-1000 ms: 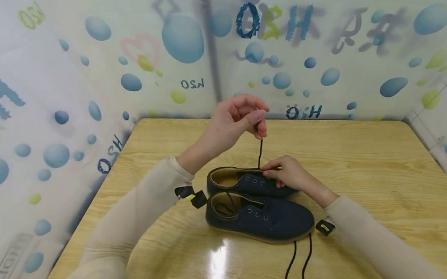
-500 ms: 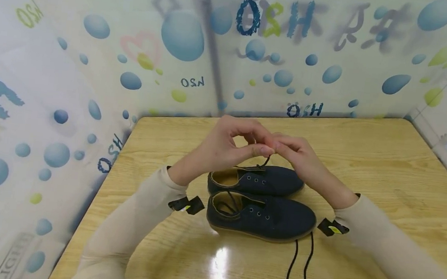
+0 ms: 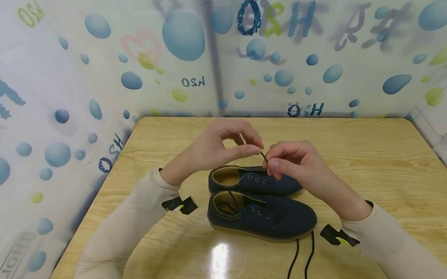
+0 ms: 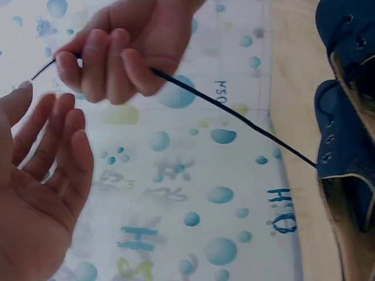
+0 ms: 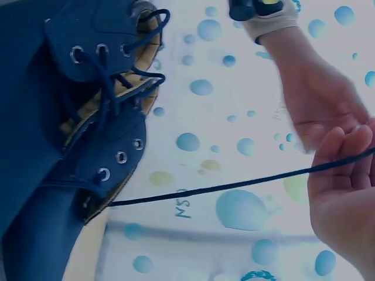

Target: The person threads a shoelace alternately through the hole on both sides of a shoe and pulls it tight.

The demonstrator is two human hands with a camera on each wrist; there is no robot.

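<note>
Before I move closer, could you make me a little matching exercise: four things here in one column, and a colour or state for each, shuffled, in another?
Things:
1. held lace
2. left sleeve
3. table
4. nearer shoe

Colours and states:
A. cream
B. dark blue
C. gripped by the right hand
D. pale wood grain

Right pairs: 1-C, 2-A, 3-D, 4-B

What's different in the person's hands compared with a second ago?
The left hand has come down, the lace still in its fingers. The right hand has left the far shoe, risen towards the left hand and now grips the lace above the shoe. The far shoe and near shoe stayed put.
</note>
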